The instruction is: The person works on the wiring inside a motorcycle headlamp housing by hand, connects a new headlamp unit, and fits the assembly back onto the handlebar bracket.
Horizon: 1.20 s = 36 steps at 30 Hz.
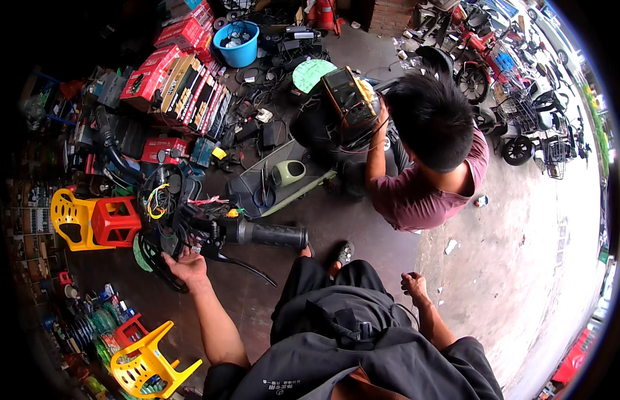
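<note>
My left hand is palm up under the front of an electric scooter's handlebar. Its thumb and fingers are apart, at the lower edge of the black cables, and the fingertips are partly hidden. Beside it are a black handlebar grip, a brake lever and bared coloured wires in the opened steering head. My right hand hangs by my right hip with its fingers curled in. Nothing shows in it.
Another person leans over a seat, one hand at a yellow-edged meter. Scissors lie on the scooter's footboard. Red and yellow plastic seats stand left. Behind are stacked boxes and a blue bucket.
</note>
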Motion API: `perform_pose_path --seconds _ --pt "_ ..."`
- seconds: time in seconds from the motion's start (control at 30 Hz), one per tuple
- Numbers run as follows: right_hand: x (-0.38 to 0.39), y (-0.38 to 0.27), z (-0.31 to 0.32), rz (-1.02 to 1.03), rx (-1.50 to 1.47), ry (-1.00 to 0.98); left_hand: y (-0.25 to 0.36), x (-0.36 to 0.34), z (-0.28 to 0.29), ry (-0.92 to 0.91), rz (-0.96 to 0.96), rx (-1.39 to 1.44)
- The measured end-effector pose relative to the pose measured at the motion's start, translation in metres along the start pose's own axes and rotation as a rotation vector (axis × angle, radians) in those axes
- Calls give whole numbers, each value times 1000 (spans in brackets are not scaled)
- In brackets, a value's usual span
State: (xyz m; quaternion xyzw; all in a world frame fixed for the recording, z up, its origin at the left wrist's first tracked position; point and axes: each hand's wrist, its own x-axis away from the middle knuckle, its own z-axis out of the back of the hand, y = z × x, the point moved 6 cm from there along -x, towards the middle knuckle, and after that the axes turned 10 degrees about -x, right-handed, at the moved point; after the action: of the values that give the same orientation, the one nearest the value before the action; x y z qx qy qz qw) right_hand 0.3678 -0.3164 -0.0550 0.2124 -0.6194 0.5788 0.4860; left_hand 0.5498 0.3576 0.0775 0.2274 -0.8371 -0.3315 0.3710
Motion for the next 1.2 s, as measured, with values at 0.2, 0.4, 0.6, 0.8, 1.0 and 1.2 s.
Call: perform_pose_path --seconds 0.2,0.4,0.6,0.8,1.0,1.2 --pt "0 -5 -3 -24 -1 2 -31 59 -2 258 40 -236" --pt "1 -27 -25 25 66 -12 -7 138 -23 349 -505 -781" --pt "-5 -40 -38 25 141 -51 36 191 -108 14 -1249 -931" --pt "-4 -42 -41 35 140 -63 14 210 -188 -457 -1442 -1134" --pt "-1 -23 -33 44 79 -57 2 210 -229 -544 -1418 -1276" --pt "1 -3 -37 7 63 -21 -5 204 -227 -544 -1373 -1350"
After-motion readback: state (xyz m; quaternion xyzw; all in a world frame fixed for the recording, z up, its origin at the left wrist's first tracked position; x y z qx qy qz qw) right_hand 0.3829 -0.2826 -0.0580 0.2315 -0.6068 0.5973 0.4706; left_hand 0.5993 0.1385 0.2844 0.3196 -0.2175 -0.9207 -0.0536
